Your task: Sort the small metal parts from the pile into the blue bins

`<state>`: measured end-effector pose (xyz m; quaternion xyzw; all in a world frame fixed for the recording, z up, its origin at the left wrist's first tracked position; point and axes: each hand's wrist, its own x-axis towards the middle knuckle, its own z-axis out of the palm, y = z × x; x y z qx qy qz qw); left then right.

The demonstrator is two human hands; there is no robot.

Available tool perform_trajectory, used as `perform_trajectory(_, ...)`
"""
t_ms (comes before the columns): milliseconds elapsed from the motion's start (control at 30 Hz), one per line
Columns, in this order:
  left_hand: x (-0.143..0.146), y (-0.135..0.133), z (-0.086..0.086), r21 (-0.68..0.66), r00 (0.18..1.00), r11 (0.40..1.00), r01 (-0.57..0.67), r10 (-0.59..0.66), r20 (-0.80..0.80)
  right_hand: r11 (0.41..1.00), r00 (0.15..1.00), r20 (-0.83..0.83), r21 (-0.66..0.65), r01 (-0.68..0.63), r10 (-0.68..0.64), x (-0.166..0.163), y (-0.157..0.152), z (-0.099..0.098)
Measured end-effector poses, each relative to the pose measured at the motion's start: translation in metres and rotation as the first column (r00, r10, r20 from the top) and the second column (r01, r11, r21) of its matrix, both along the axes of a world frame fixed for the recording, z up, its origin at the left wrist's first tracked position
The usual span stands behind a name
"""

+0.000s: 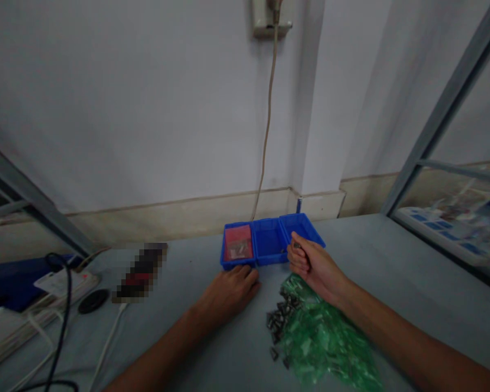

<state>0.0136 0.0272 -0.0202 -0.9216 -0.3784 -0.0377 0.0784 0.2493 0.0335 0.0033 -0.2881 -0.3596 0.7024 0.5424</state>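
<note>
My right hand (pixel 312 264) is closed with the thumb on top, above the front of the right-hand blue bin (pixel 304 224). A small dark metal part (pixel 296 245) shows between its thumb and curled fingers; how many it holds is hidden. My left hand (pixel 234 286) lies palm down on the table at the front edge of the left blue bin (pixel 225 265), its fingers loosely bent, with nothing seen in them. A green plastic bag (pixel 326 337) lies below my right forearm. Several small grey metal parts (pixel 283 316) are heaped at its left side.
The left bin holds a pink sheet (pixel 237 235) and a clear packet (pixel 239 249). A middle blue bin (pixel 269 237) joins it. Left lie a pixelated object (pixel 141 275), a black disc (pixel 93 301), cables and a power strip (pixel 81 286). A cord (pixel 267 125) hangs down the wall.
</note>
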Motion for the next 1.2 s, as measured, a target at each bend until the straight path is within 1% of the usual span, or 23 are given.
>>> perform_trajectory(167,-0.002,0.001,-0.002,-0.033,0.997,0.997,0.068,-0.067,0.032,1.0,1.0,0.004,-0.006,0.011,-0.01,0.0,0.0,-0.001)
perform_trajectory(300,-0.001,-0.004,0.004,-0.083,0.991,0.989,0.124,-0.119,0.059,1.0,1.0,0.015,0.007,0.01,-0.01,0.0,-0.001,-0.001)
perform_trajectory(433,0.001,-0.011,0.011,-0.117,0.99,0.984,0.138,-0.131,0.061,1.0,0.999,0.023,0.006,0.024,-0.024,0.001,-0.001,0.0)
perform_trajectory(600,0.001,-0.013,0.011,-0.079,0.993,0.99,0.114,-0.111,0.035,0.999,0.999,0.022,0.006,0.041,-0.041,0.001,0.0,0.0)
perform_trajectory(733,0.001,-0.012,0.011,-0.045,0.994,0.994,0.102,-0.1,0.041,0.998,0.996,0.068,0.018,0.061,-0.062,0.0,-0.002,-0.001)
perform_trajectory(1033,0.002,-0.014,0.014,0.004,0.976,0.983,0.182,-0.182,0.119,0.996,0.992,0.102,0.046,0.077,-0.081,-0.002,-0.003,0.001)
perform_trajectory(1133,0.003,-0.015,0.013,0.008,0.971,0.98,0.197,-0.197,0.137,0.994,0.992,0.091,0.067,0.083,-0.089,-0.004,-0.001,-0.002)
perform_trajectory(1200,0.003,-0.015,0.012,-0.003,0.97,0.98,0.201,-0.199,0.138,0.989,0.989,0.081,0.086,0.12,-0.127,-0.008,0.0,-0.005)
